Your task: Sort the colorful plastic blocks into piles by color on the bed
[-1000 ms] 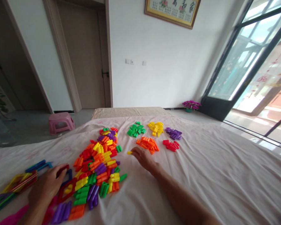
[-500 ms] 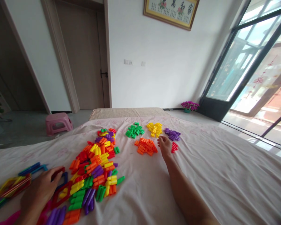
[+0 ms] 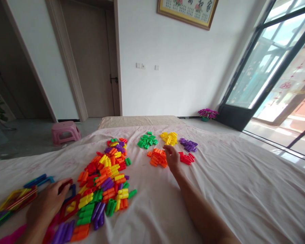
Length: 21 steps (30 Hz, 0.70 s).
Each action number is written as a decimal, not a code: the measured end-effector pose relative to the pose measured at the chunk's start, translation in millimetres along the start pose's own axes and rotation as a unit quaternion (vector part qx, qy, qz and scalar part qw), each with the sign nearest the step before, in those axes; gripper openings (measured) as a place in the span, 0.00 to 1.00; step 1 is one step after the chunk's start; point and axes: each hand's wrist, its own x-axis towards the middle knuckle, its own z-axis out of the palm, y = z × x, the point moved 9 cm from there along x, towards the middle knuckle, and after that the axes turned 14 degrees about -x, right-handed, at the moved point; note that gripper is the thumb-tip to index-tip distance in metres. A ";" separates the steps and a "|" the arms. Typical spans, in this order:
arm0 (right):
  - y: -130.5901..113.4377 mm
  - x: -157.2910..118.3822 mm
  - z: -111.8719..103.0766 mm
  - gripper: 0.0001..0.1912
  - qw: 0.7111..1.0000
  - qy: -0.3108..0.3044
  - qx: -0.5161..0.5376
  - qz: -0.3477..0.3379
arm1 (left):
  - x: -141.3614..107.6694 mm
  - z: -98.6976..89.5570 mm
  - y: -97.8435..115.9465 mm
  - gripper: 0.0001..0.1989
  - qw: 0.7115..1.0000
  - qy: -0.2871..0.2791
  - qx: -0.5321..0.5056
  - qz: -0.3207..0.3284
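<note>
My left hand [image 3: 47,201] rests at the left of the mixed pile, its fingers curled round a red plastic piece [image 3: 66,183] that is partly hidden. Beside it lie a blue plastic frame [image 3: 71,192] and a red plastic frame [image 3: 70,208]. The mixed pile [image 3: 108,173] holds joined tube-shaped toy blocks in red, orange, yellow, green and purple. My right hand [image 3: 171,156] hovers between the orange blocks [image 3: 158,158] and the red blocks [image 3: 186,158], fingers loosely bent and apart, with nothing visible in them.
Farther back lie green blocks [image 3: 147,140], yellow blocks [image 3: 169,138] and purple blocks [image 3: 188,145]. Yellow and red frames [image 3: 17,200] are stacked at the far left. A wrinkled pale cloth [image 3: 231,183] covers the surface. A pink stool [image 3: 66,132] stands beyond.
My right hand has moved left from the red blocks towards the orange ones, and more of the red group shows. My left hand keeps its place by the frames.
</note>
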 end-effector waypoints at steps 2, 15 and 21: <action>-42.2 -17.1 16.0 0.13 0.995 -0.064 -0.010 -0.077 | -0.7 1.7 1.4 0.23 1.000 -0.020 -0.018 -0.008; -174.0 -157.4 90.9 0.22 0.824 -0.405 0.000 -0.396 | -13.8 -8.3 23.6 0.30 0.997 -0.061 -0.049 -0.021; -166.2 -159.8 93.4 0.21 0.838 -0.409 -0.003 -0.361 | -14.5 -8.9 26.3 0.30 0.997 -0.061 -0.049 -0.019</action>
